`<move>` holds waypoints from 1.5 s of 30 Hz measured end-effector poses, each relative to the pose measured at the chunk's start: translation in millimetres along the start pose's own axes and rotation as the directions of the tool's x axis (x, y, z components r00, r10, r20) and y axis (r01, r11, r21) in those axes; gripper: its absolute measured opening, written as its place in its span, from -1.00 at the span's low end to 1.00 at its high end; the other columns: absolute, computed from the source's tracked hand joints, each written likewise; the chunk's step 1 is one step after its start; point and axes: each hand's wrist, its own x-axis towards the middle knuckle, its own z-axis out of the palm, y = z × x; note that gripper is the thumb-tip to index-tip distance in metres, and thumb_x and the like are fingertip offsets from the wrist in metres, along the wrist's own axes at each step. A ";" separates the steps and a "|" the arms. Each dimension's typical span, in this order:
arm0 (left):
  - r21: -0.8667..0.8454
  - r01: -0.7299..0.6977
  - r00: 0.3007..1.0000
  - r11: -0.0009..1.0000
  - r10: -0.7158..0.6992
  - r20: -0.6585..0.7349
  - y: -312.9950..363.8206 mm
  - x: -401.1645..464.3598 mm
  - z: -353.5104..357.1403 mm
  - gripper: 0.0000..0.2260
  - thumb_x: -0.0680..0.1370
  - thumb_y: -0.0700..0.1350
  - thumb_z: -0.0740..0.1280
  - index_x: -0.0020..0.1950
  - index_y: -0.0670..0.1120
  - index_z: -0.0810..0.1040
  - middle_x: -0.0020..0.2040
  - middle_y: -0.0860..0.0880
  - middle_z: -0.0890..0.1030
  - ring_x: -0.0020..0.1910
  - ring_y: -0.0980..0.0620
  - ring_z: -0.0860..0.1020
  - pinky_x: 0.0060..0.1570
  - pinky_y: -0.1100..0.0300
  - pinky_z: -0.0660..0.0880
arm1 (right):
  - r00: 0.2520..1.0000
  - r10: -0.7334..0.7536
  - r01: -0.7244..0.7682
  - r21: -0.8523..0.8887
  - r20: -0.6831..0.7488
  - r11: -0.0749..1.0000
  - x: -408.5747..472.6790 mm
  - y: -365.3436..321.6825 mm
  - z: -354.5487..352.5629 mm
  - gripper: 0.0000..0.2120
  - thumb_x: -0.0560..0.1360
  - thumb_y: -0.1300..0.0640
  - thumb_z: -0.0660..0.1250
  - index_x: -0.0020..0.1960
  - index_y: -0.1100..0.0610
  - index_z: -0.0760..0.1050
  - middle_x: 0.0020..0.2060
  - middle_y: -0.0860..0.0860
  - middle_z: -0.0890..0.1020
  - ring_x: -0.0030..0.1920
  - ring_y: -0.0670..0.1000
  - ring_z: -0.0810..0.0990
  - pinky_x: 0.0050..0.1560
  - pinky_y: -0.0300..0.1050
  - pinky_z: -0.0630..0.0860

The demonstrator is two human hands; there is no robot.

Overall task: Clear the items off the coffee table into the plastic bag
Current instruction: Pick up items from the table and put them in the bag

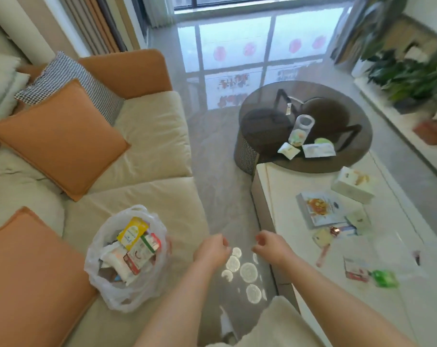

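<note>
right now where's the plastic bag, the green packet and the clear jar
plastic bag [101, 279]: head view, on its left wall
green packet [385, 278]: head view, on its middle
clear jar [303, 126]: head view, on its side below the rim

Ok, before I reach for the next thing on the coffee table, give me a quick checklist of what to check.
1. Left hand free: ok, holds nothing.
2. Right hand free: ok, holds nothing.
3. Plastic bag mouth open on the sofa: ok.
4. Room left in the bag: cannot tell, boxes reach near the rim.
5. Items left on the white table: not ok, the book, white box and green packet remain.
</note>
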 end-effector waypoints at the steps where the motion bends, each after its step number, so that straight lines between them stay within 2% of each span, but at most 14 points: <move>1: 0.032 -0.022 1.000 0.999 0.022 0.020 13.3 -1.2 7.4 -0.79 0.52 -0.02 0.26 0.10 -0.04 0.56 0.13 -0.06 0.62 0.14 -0.07 0.57 0.12 0.13 0.50 | 1.000 0.017 -0.017 0.015 -0.013 1.000 -4.5 15.2 -5.9 -0.64 0.47 0.06 0.31 0.25 0.12 0.47 0.16 0.06 0.58 0.14 0.04 0.54 0.04 -0.19 0.40; 4: 0.138 -0.080 0.996 0.987 0.073 0.057 56.6 -3.6 33.9 -0.76 0.53 0.01 0.24 0.08 -0.09 0.58 0.11 -0.08 0.62 0.12 -0.09 0.57 0.06 0.16 0.48 | 0.997 0.072 -0.071 0.049 -0.036 0.996 -18.9 64.8 -26.9 -0.63 0.49 0.03 0.29 0.26 0.13 0.46 0.18 0.06 0.57 0.18 0.05 0.53 0.12 -0.12 0.44; 8: 0.230 -0.168 0.982 0.959 0.143 0.121 117.8 -11.1 75.2 -0.71 0.55 0.10 0.20 0.07 -0.05 0.58 0.10 -0.04 0.63 0.11 -0.06 0.57 0.01 0.18 0.46 | 0.985 0.164 -0.156 0.112 -0.063 0.981 -35.2 137.1 -55.8 -0.59 0.49 -0.04 0.28 0.29 0.08 0.44 0.22 0.01 0.55 0.21 0.02 0.52 0.18 -0.05 0.49; 14: 0.255 -0.265 0.948 0.930 0.203 0.244 193.8 -10.7 142.4 -0.68 0.55 0.18 0.16 0.07 0.00 0.55 0.10 0.03 0.58 0.05 0.01 0.57 -0.04 0.17 0.44 | 0.940 0.327 -0.308 0.177 -0.095 0.935 -45.4 240.9 -84.2 -0.55 0.48 -0.07 0.26 0.32 0.06 0.41 0.26 -0.01 0.52 0.25 0.02 0.49 0.20 -0.08 0.45; 20: 0.339 -0.349 0.910 0.874 0.230 0.344 236.4 7.8 179.1 -0.59 0.55 0.26 0.11 0.12 0.00 0.53 0.04 0.07 0.60 0.03 0.04 0.56 -0.01 0.16 0.50 | 0.871 0.483 -0.438 0.300 -0.094 0.848 -42.4 302.9 -89.0 -0.54 0.47 -0.16 0.28 0.28 0.05 0.44 0.21 -0.01 0.55 0.21 0.03 0.52 0.16 -0.10 0.45; 25: 0.431 -0.385 0.892 0.816 0.209 0.402 256.4 53.4 204.8 -0.65 0.57 0.25 0.09 -0.04 0.02 0.48 -0.09 0.06 0.55 -0.03 0.02 0.56 -0.05 0.14 0.49 | 0.821 0.566 -0.509 0.359 -0.071 0.783 -25.0 345.2 -76.9 -0.54 0.47 -0.14 0.28 0.28 0.07 0.44 0.23 0.00 0.53 0.25 0.03 0.48 0.20 -0.06 0.46; 30: 0.507 -0.393 0.889 0.767 0.176 0.423 264.2 114.0 252.8 -0.66 0.58 0.19 0.10 0.06 -0.01 0.52 0.06 0.02 0.60 0.05 0.00 0.55 -0.04 0.16 0.48 | 0.772 0.632 -0.572 0.360 -0.067 0.737 8.9 393.9 -59.0 -0.55 0.50 -0.07 0.27 0.33 0.08 0.39 0.26 0.03 0.47 0.25 0.05 0.45 0.18 -0.05 0.47; 34: 0.551 -0.407 0.879 0.729 0.150 0.452 263.8 162.6 305.4 -0.64 0.60 0.13 0.09 0.13 -0.06 0.54 0.08 0.00 0.60 0.06 -0.03 0.56 -0.09 0.17 0.46 | 0.739 0.671 -0.617 0.341 -0.061 0.710 49.1 433.2 -42.5 -0.58 0.50 0.02 0.22 0.34 0.08 0.37 0.26 0.04 0.46 0.23 0.08 0.45 0.14 -0.05 0.49; 38: 0.595 -0.437 0.876 0.674 0.167 0.453 259.5 208.2 357.2 -0.69 0.62 0.05 0.09 0.20 -0.09 0.48 0.14 -0.05 0.55 0.13 -0.06 0.54 0.02 0.12 0.48 | 0.745 0.657 -0.614 0.268 -0.117 0.743 98.6 467.4 -29.0 -0.61 0.53 0.04 0.20 0.33 0.10 0.36 0.26 0.05 0.45 0.26 0.10 0.42 0.13 -0.05 0.46; 42: 0.628 -0.379 0.914 0.680 0.168 0.370 254.5 240.7 397.0 -0.63 0.62 -0.01 0.08 0.41 -0.05 0.32 0.16 -0.03 0.52 0.15 -0.04 0.53 0.01 0.11 0.48 | 0.782 0.590 -0.550 0.223 -0.200 0.805 143.5 487.6 -16.1 -0.55 0.55 0.00 0.20 0.41 0.04 0.27 0.34 0.01 0.39 0.30 0.08 0.35 0.19 -0.08 0.42; 44: 0.622 -0.328 0.936 0.711 0.154 0.317 250.8 253.3 411.9 -0.53 0.62 -0.02 0.08 0.53 0.04 0.11 0.16 -0.02 0.52 0.14 -0.04 0.54 -0.08 0.12 0.43 | 0.807 0.538 -0.508 0.177 -0.245 0.843 162.9 491.9 -10.4 -0.52 0.55 -0.02 0.21 0.43 0.02 0.23 0.38 -0.03 0.35 0.35 0.06 0.30 0.25 -0.09 0.38; 45: 0.606 -0.304 0.944 0.735 0.146 0.295 247.8 258.3 418.2 -0.52 0.61 -0.01 0.08 0.53 0.07 0.06 0.15 -0.02 0.52 0.13 -0.04 0.54 -0.10 0.12 0.41 | 0.816 0.508 -0.486 0.150 -0.275 0.861 171.5 492.7 -7.9 -0.52 0.54 -0.05 0.22 0.42 0.01 0.23 0.38 -0.04 0.34 0.36 0.05 0.29 0.27 -0.10 0.37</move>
